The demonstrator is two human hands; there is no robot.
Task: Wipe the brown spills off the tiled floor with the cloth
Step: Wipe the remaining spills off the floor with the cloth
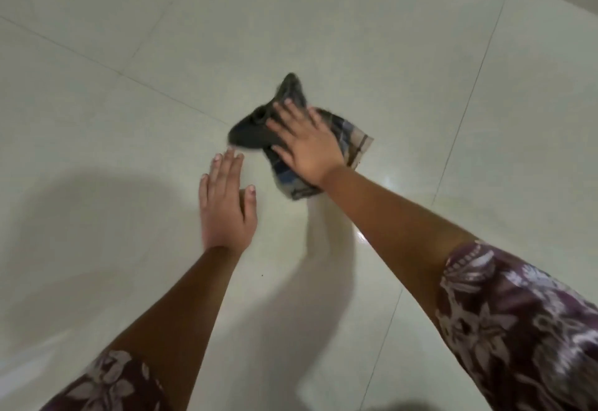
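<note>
The cloth (pixel 301 139) is pressed flat to the floor (pixel 129 119) by the right hand (pixel 307 148), fingers (pixel 284 113) spread open. The left hand (pixel 225 203) is laid flat just beside it, fingers extended, nothing gripped.

We see the cloth (pixel 351 140) bunched on the pale, glossy tiled floor (pixel 97 103), near the middle of one tile: a dark, crumpled end points away from us, a blue and tan checked part lies nearer. We cannot make out any brown spills.

Both hands flat, fingers extended: left hand (pixel 225 208), right hand (pixel 305 145)
</note>
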